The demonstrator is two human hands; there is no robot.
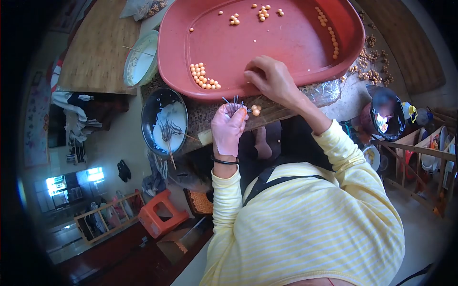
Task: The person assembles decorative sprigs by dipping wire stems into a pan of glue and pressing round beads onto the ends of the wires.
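Left hand (227, 125) pinches thin stems (235, 99), long axes mostly pointing away from wearer, toward red tub (286, 82). Orange beads (256, 111) just right of those fingers. Right hand (273, 80) above tub's near side, fingers curled; cannot tell if pinching. Bead cluster (202, 76) lies left.

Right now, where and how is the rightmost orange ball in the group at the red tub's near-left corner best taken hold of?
Probably with a thumb-and-fingertip grip across its round sides, coming from above and from the right. The orange ball seems open on that side, while neighbours crowd its left. The right hand is also on that side, by the near rim of the red tub.
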